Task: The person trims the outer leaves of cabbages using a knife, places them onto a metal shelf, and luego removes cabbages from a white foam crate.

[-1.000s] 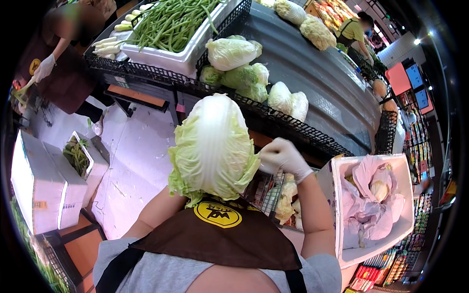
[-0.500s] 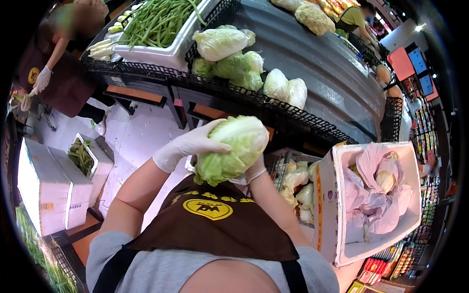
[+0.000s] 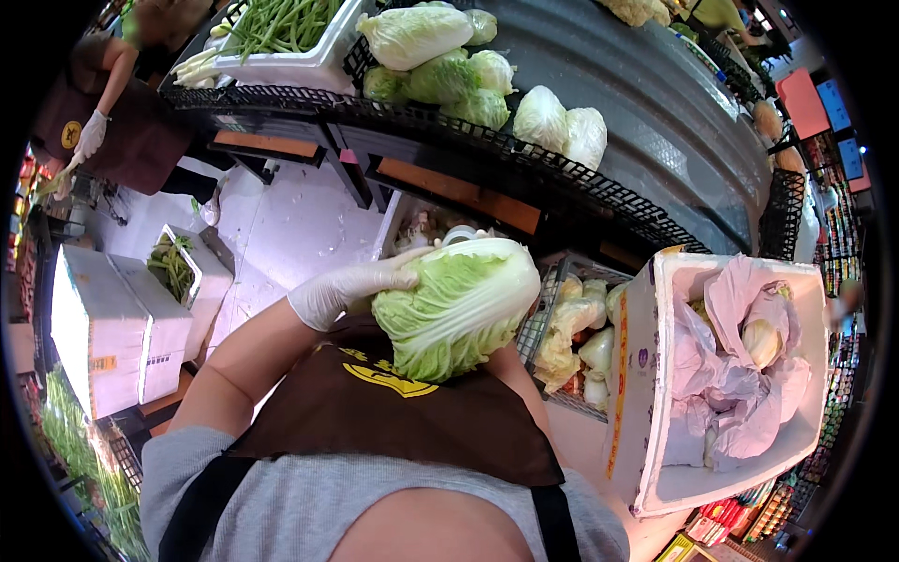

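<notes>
A pale green and white napa cabbage (image 3: 454,304) is held in front of my apron, its leafy end toward the lower left and its white stem end toward the upper right. My white-gloved left hand (image 3: 348,286) grips it at the left, with the thumb lying on the leaves. Behind the cabbage my right hand is hidden; its forearm (image 3: 520,379) runs up to the cabbage's underside, supporting it from the right.
Ahead is a display stand (image 3: 637,112) with a black mesh edge (image 3: 646,220), wrapped cabbages (image 3: 541,120) and a foam box of green beans (image 3: 281,26). At right stand a foam box (image 3: 655,375) with paper-wrapped produce and a crate (image 3: 552,323). Boxes (image 3: 103,328) and a co-worker (image 3: 112,131) are at left.
The cabbage has been turned and tilted, showing more of its white ribs, and sits slightly lower right. My right hand has gone out of sight behind it. The view has shifted a little.
</notes>
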The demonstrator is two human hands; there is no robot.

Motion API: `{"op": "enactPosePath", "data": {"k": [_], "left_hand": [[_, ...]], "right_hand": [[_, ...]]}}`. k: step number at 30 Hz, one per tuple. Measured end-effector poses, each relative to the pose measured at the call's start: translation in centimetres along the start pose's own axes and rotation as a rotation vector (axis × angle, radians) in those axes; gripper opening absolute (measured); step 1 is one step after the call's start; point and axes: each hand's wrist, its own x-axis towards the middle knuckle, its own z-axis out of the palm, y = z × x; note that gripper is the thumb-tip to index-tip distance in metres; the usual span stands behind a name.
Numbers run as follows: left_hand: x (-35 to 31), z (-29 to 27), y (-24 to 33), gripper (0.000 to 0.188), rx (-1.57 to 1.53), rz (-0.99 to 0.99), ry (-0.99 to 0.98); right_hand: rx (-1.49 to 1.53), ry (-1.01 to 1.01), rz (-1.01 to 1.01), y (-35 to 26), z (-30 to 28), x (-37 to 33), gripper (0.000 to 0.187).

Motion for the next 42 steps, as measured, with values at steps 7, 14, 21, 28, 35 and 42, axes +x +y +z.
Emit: {"op": "enactPosePath", "data": {"k": [7, 14, 21, 28, 35, 42], "left_hand": [[-2.7, 1.7, -0.9, 0.093, -0.282, 0.253, -0.062], [-1.9, 2.6, 4.8, 0.099, -0.288, 0.675, -0.194], [1.3, 3.0, 11.5, 0.109, -0.106, 1.235, -0.040], [2.5, 3.2, 12.8, 0.117, 0.070, 1.348, 0.509], [2.0, 2.4, 12.4, 0.122, -0.147, 1.478, 0.275], [4.7, 0.1, 11.3, 0.096, -0.130, 1.550, 0.147]], "right_hand": [[-0.027, 0.182, -0.170, -5.5, 2.2, 4.5, 0.013], [-1.675, -0.027, -1.114, -20.6, 16.5, -1.2, 0.017], [-2.318, -0.619, -1.019, -18.6, 29.8, -3.0, 0.067], [-2.454, -0.251, -1.271, -16.4, 30.8, -1.1, 0.078], [-2.783, -0.078, -1.275, -13.2, 32.2, 0.3, 0.092], [-2.889, -0.076, -1.244, -11.6, 31.6, 1.5, 0.082]]}}
